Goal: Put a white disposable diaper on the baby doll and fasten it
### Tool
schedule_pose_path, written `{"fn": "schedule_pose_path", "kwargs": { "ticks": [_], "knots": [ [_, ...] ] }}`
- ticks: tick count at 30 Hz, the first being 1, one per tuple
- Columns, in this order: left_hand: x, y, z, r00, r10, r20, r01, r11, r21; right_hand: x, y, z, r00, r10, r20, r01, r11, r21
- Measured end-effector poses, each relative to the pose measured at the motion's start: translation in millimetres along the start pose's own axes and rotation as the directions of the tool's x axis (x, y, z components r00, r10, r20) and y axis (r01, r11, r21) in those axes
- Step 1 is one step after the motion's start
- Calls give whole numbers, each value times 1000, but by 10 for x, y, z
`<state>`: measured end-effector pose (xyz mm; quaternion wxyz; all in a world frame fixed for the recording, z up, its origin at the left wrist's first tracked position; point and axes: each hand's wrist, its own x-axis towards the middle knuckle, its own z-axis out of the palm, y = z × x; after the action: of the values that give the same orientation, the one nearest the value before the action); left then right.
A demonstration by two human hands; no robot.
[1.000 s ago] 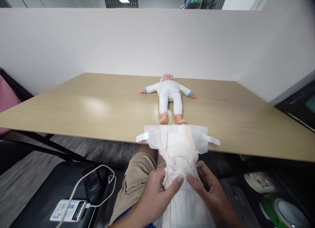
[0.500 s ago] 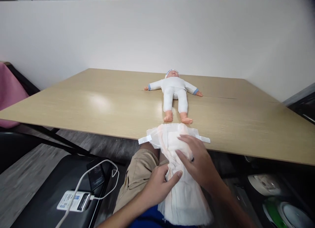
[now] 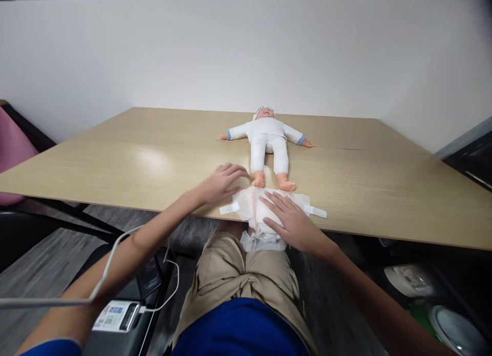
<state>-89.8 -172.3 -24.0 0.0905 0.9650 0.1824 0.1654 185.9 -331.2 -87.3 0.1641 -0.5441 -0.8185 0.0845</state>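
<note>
A white diaper (image 3: 251,212) lies unfolded over the table's near edge, its lower end bunched up below the edge. Its tapes stick out to both sides. My right hand (image 3: 294,223) rests flat on the diaper with fingers spread. My left hand (image 3: 223,184) hovers over the table left of the diaper, fingers loosely bent and apart, nothing in it; it is near the doll's foot. The baby doll (image 3: 269,141), in a white suit with blue cuffs and a cap, lies on its back just beyond the diaper, feet toward me.
The wooden table (image 3: 172,141) backs onto a white partition (image 3: 192,48). At the left, a black chair (image 3: 103,343) holds a phone (image 3: 149,279) and a white device (image 3: 117,316) with a cable, which crosses my left forearm. A green-and-white container (image 3: 453,325) is at lower right.
The diaper's near part, spread over my lap before, is now bunched up at the table edge. My left hand has left it and moved up over the table; my right hand stays on it.
</note>
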Motion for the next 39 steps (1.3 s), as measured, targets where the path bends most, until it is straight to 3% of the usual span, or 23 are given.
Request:
{"fn": "schedule_pose_path", "kwargs": {
  "ticks": [5, 9, 14, 21, 25, 31, 35, 39],
  "knots": [
    [636, -401, 185, 990, 107, 88, -120, 980, 157, 42, 56, -40, 999, -42, 10, 42, 999, 18],
    [1061, -417, 227, 918, 273, 288, -343, 910, 232, 47, 72, -67, 999, -44, 20, 44, 999, 30],
    [1337, -333, 247, 842, 348, 411, -469, 850, 241, 46, 53, -77, 999, -27, 20, 26, 999, 28],
    [1368, -311, 312, 841, 459, 286, -514, 843, 159, 68, 66, -112, 998, -39, 42, 38, 999, 31],
    [1392, -284, 361, 863, 450, 229, -498, 833, 239, 69, 92, -129, 997, -42, 67, 39, 998, 54],
    [1457, -252, 408, 853, 487, 186, -521, 791, 321, 69, 122, -148, 995, -35, 97, 29, 998, 64],
    [1497, -267, 429, 848, 516, 119, -530, 824, 201, 85, 140, -145, 994, -40, 104, 33, 997, 71],
    [1541, -288, 378, 874, 485, 15, -485, 874, -3, 118, 172, -150, 994, -47, 103, 37, 995, 96]
  ]
}}
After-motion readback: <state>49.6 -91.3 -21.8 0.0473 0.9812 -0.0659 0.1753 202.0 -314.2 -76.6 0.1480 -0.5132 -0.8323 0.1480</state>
